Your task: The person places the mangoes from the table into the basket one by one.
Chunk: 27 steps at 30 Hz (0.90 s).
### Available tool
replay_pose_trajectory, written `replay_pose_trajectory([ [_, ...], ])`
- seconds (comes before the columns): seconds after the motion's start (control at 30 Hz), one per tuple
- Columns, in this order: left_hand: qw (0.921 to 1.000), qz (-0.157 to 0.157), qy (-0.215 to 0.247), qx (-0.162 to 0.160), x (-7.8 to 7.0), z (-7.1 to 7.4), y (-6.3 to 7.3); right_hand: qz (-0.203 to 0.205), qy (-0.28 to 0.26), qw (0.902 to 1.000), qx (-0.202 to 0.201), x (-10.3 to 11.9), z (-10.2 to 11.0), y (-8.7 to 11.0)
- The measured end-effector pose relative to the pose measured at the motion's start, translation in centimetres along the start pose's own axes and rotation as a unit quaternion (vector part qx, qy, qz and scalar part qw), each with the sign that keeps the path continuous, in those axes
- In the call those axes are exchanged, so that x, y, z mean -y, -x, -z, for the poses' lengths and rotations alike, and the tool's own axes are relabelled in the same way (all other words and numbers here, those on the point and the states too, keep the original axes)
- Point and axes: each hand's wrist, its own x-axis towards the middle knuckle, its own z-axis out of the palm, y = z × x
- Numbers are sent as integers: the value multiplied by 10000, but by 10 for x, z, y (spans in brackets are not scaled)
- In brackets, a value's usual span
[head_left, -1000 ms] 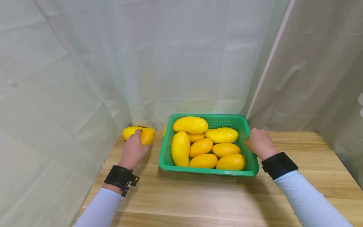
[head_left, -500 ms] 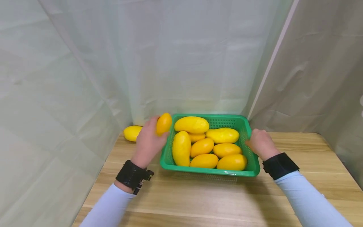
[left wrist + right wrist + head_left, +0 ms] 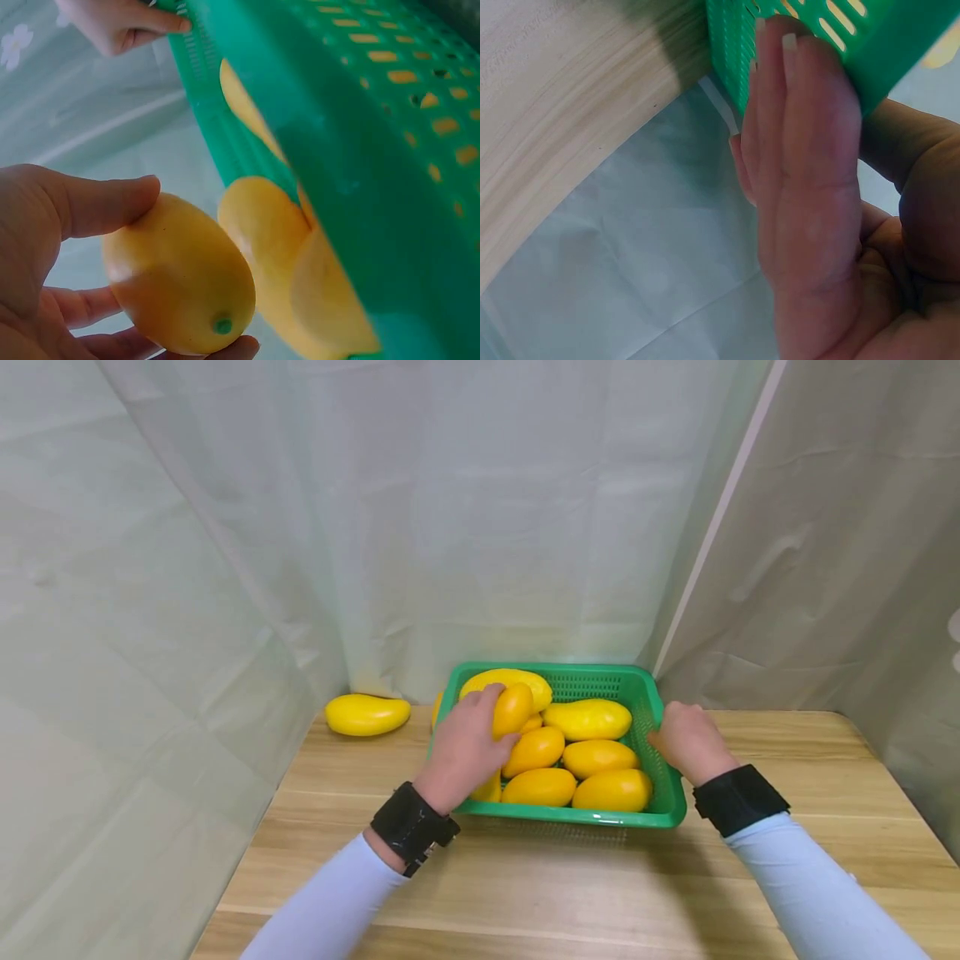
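My left hand (image 3: 459, 753) grips a small orange-yellow mango (image 3: 513, 707) above the left part of a green plastic basket (image 3: 558, 813). In the left wrist view, thumb and fingers curl round this mango (image 3: 176, 270), and its green stem end shows. Several yellow mangoes (image 3: 587, 720) lie inside the basket; my left hand partly hides some of them. At the basket's right side my right hand (image 3: 692, 740) holds the rim. The right wrist view shows its fingers (image 3: 814, 172) along the outer wall and the thumb on the inner side.
One yellow mango (image 3: 367, 715) lies on the wooden table (image 3: 555, 893) at the back left. Another mango (image 3: 437, 706) shows partly behind the basket's left edge. Pale sheeting (image 3: 495, 527) stands close behind and beside the table.
My left hand has lifted the small mango from beside the yellow one at the back left and carried it right, over the basket. The right hand has stayed on the rim.
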Motion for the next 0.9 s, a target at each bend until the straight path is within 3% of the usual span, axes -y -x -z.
replay_pose_trajectory([
  [0.27, 9980, -250, -329, 475, -16, -16, -3, 44, 38, 9999, -96, 0, 0, 0],
  [0.5, 9935, -517, -775, 659, -21, -27, -3, -60, -65, 10000, 3, 1, 0, 1],
  [0.9, 9900, -430, -1024, 874, -23, -36, 2, -25, 46, 10000, -75, 1, -1, 1],
])
